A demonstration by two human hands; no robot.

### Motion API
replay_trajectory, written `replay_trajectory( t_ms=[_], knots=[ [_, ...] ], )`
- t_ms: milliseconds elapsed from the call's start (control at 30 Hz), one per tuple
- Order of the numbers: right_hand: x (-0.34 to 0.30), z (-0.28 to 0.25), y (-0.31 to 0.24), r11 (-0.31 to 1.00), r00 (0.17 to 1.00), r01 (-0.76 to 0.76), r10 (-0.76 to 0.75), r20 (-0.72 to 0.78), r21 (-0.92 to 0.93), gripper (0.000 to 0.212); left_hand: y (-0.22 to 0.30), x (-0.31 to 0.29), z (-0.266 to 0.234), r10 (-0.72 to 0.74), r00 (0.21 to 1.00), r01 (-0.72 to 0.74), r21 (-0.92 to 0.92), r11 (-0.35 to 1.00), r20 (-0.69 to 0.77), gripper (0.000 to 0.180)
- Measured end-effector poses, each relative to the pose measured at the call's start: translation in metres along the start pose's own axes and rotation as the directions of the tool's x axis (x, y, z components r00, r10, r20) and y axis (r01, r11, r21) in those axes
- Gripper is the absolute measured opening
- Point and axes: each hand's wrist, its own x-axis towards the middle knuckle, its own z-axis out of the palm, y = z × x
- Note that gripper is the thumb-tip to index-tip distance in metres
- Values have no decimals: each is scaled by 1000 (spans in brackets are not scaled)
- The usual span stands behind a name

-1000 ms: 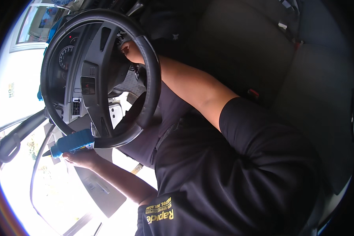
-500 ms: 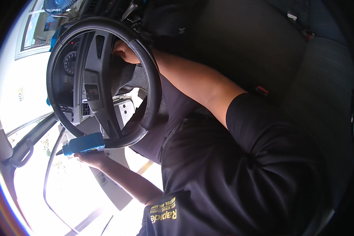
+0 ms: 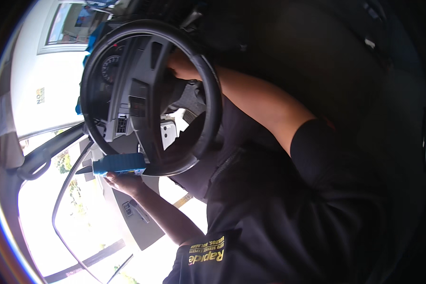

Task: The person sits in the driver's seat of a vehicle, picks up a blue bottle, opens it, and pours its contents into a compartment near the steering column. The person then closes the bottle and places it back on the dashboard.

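Left hand (image 3: pixel 123 182): closed from below around the blue tool (image 3: pixel 118 164), fingers wrapped on its rear half, thumb side hidden. Blue tool: flat, rectangular, smooth plastic body, ending in a narrow dark tip (image 3: pixel 83 169). Long axis roughly level in the head view, tip directed away from the steering wheel (image 3: pixel 212 94) toward the bright side window, rear end just beside the lower arc of the rim, contact not determinable. Right hand (image 3: pixel 181 66): passed through the wheel from the far side, resting behind the upper rim near the column; fingers concealed by the rim and spokes, so spread or grip cannot be told. Left hand in direct hold of the tool; right hand well apart from it, across the full span of the wheel. Steering wheel: thick, matte black padded ring with grey hard-plastic spokes. Instrument cluster (image 3: pixel 110 68): round dials under a dark hood beyond the wheel. Door panel (image 3: pixel 137 222): grey moulded plastic below the left forearm. Black short-sleeved shirt (image 3: pixel 293 213): soft woven fabric, filling the lower right.
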Motion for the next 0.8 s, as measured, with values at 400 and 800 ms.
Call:
replay_trajectory(
  t_ms=[400, 800],
  knots=[
    [5, -6, 8, 987, 998, 66, -66, 4, -143, 29, 6, -9, 13, -1, 995, 41, -420, 906, 96, 97],
    [38, 8, -6, 965, 972, 106, -50, 228, -241, 28, 11, -8, 8, -2, 986, 86, -500, 862, 166, 101]
  ],
)
